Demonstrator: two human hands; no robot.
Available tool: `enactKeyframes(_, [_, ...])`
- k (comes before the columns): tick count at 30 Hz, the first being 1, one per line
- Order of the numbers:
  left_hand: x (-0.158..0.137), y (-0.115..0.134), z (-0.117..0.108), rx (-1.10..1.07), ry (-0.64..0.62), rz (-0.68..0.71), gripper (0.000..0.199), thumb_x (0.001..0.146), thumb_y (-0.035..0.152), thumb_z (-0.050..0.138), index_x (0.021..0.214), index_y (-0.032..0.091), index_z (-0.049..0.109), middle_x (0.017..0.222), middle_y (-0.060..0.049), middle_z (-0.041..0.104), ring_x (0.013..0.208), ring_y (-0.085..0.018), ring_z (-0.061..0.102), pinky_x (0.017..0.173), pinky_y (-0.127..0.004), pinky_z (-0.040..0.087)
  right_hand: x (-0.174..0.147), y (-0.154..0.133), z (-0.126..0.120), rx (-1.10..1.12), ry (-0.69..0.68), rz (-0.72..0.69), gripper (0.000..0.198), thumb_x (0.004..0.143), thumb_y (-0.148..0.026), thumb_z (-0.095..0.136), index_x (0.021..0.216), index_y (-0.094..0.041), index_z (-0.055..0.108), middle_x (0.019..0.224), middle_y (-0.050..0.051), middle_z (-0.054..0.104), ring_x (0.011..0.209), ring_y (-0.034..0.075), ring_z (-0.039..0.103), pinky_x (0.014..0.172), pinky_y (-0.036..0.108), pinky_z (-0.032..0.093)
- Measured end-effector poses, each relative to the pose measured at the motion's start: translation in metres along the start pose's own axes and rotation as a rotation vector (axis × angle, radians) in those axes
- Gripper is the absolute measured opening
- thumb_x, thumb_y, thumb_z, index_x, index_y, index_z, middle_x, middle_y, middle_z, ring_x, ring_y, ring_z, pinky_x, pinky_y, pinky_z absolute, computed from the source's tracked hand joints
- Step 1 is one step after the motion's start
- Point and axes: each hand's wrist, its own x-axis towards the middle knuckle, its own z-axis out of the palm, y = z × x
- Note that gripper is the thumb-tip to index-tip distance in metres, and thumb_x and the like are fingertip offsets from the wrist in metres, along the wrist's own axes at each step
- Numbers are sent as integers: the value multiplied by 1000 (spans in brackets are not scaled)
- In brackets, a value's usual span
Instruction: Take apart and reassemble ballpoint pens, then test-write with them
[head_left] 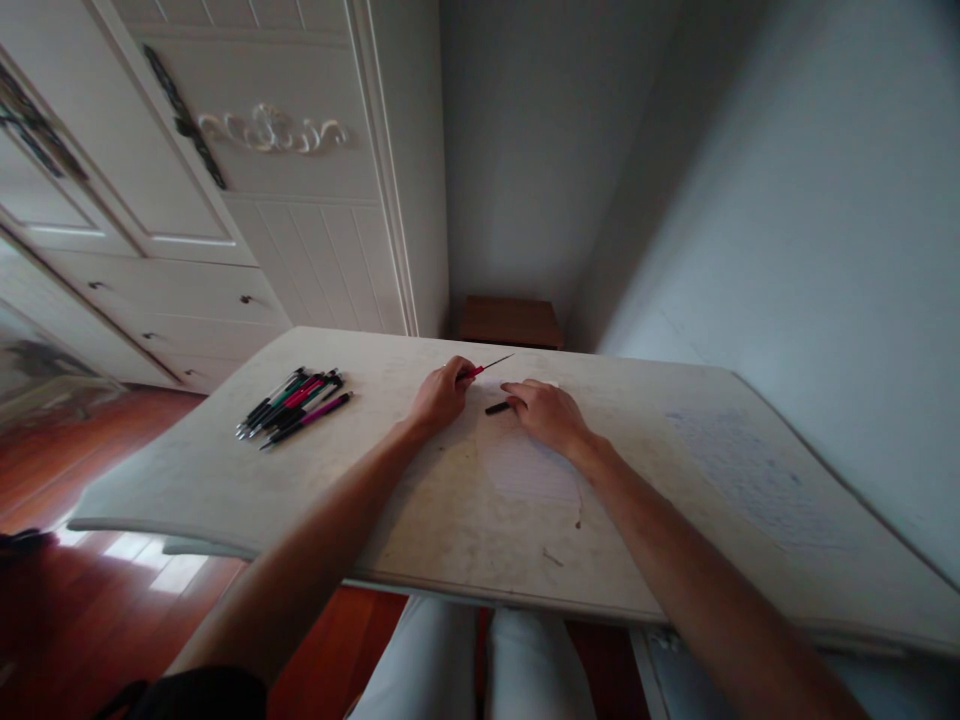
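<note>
My left hand is closed around a red pen barrel, from which a thin dark refill sticks out to the right. Just right of it, my right hand pinches a short black pen piece that points left, low over the tabletop. Beneath the right hand lies a lined sheet of paper, partly covered by the fingers. A pile of several pens in black, green, red and purple rests to the left, apart from both hands.
The pale table has small marks and bits near its front edge. A sheet with handwriting lies on the right side. White cabinets stand behind at left, a brown wooden stool or box beyond the far edge, and a wall at right.
</note>
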Motion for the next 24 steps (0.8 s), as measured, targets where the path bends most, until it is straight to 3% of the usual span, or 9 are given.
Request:
enactKeyframes(6, [1,-2,1,-10,0,8,17,87,18,53,102,19,62,97,-6,72,90,-20,64,81,-31,48,0,10,1,17,-29,-34,21,94,-27,54,93,-25,75,92,5,70,85,21,65,70,29,43])
enactKeyframes(15, [1,-1,0,-16,4,35,15,87,18,53,98,19,64,95,-6,72,88,-20,64,80,-30,49,1,17,5,144,-20,-99,10,89,-23,62,87,-22,72,88,5,68,81,18,62,71,28,42])
enactKeyframes(19, [0,-2,-1,-16,7,42,16,87,18,53,98,20,64,94,-6,72,87,-20,64,80,-30,49,3,22,7,274,101,-114,7,88,-23,62,86,-21,68,86,4,67,76,17,59,71,28,41])
enactKeyframes(24, [1,-2,-3,5,22,49,16,86,15,53,96,20,65,94,-5,72,86,-20,64,78,-30,48,4,28,-4,397,349,-10,9,87,-27,60,85,-19,66,71,1,61,62,14,51,62,28,38])
